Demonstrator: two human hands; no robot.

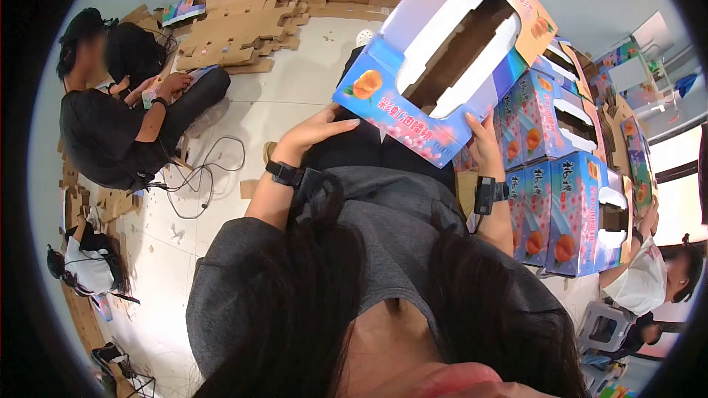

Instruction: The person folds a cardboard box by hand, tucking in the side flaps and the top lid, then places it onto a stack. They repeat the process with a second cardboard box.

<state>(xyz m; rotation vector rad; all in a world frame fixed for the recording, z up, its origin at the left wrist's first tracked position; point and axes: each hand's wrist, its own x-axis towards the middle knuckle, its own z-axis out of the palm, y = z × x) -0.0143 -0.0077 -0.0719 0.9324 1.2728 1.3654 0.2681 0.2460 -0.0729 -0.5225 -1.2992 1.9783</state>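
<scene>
A printed cardboard box [420, 124] in blue, pink and orange, with peach pictures, is tilted above my lap. Its top has a long opening with white flaps at the sides and brown cardboard inside. My left hand [318, 131] is at the box's lower left corner, thumb along the edge and the other fingers hidden beneath. On the right side, my right hand [483, 146] grips the lower edge near the corner, with fingertips against the printed face. Both wrists wear black straps with small devices.
Assembled boxes [564, 214] are stacked at my right. Flat brown cardboard [236, 26] lies on the floor ahead. A seated person [110, 118] handles a printed piece at the left, near a black cable [210, 169]. Other people sit at the lower left and far right.
</scene>
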